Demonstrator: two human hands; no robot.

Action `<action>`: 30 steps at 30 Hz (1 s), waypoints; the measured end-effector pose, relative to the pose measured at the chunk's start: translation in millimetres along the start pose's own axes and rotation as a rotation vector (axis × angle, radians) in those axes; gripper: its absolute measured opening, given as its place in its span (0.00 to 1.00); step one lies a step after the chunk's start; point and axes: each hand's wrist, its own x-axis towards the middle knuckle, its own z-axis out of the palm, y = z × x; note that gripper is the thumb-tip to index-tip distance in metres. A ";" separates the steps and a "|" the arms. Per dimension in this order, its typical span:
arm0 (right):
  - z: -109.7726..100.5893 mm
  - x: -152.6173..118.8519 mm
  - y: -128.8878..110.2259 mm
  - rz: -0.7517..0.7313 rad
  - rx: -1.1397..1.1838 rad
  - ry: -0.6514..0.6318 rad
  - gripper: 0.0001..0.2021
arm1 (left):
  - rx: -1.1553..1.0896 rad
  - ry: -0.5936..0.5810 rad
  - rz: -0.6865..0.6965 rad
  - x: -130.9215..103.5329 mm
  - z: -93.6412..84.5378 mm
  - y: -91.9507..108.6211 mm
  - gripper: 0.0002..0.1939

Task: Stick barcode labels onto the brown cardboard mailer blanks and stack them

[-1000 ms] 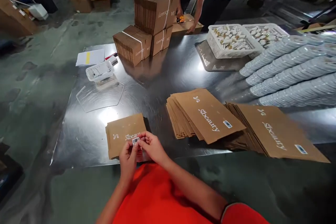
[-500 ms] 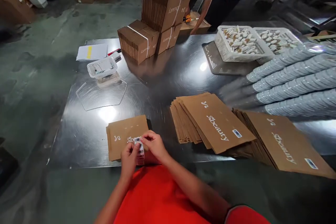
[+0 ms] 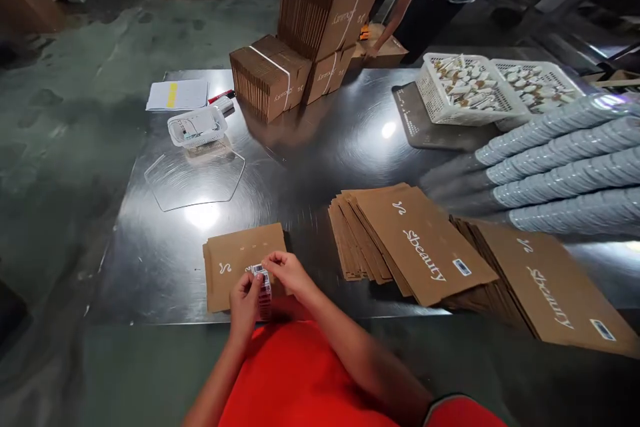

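Note:
A strip of barcode labels (image 3: 265, 295) hangs from my left hand (image 3: 245, 300), pinched between thumb and fingers. My right hand (image 3: 287, 271) has its fingertips closed on the strip's top end. Both hands are over a small stack of brown cardboard pieces (image 3: 240, 250), whose printing is partly covered by the hands and labels. To the right lies a fanned stack of brown printed cardboard (image 3: 415, 240) with a barcode label on the top piece. Beside it another such stack (image 3: 565, 287) also bears a label.
Strapped cardboard bundles (image 3: 273, 77) stand at the table's back. A small white basket (image 3: 197, 127) and papers (image 3: 177, 95) lie back left. White baskets of small items (image 3: 463, 90) and long grey stacks (image 3: 575, 167) are at right. Another person's arm (image 3: 397, 17) shows behind.
My right hand has shifted slightly left along the top of the label strip. The view has moved a little, so the stacks on the right appear lower and farther right.

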 end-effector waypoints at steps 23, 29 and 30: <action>-26.3 58.9 32.0 -0.032 -0.649 0.434 0.06 | 0.079 -0.025 -0.055 31.3 -4.0 -44.6 0.27; -23.7 56.6 25.7 0.001 -0.757 0.419 0.06 | 0.103 -0.046 -0.058 31.8 -5.1 -46.0 0.27; -22.9 55.7 24.4 0.006 -0.783 0.422 0.06 | 0.106 -0.048 -0.059 31.7 -5.2 -46.2 0.27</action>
